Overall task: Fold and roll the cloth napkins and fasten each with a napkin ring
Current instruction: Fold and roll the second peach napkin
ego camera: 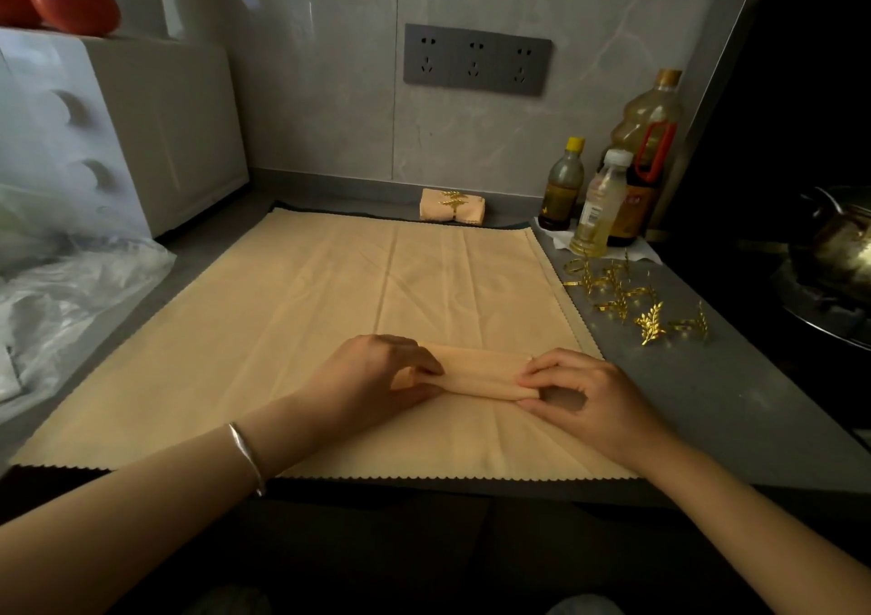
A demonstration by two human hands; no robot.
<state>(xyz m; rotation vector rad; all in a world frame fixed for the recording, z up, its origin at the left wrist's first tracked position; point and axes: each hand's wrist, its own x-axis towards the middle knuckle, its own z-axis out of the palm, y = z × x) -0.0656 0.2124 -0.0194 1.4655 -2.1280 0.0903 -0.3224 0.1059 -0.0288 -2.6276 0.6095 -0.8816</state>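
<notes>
Peach cloth napkin rolled into a short tube (480, 371) lies near the front of the grey table (707, 388), on top of a larger peach cloth with zigzag edges (306, 312) spread flat beneath it. The left hand (377, 378) has its grip closed round the tube's left end; the right hand (584, 397) pinches the right end. No ring is on this roll yet. Loose gold leaf-shaped napkin rings (631, 298) lie clustered on the bare table to the right, well apart from the hands. A finished roll with a gold ring (452, 206) sits at the back of the table. Fetching a ring means freeing one hand, and the released end would likely uncoil; a ring pushed on crooked could snag and bunch the outer layer
</notes>
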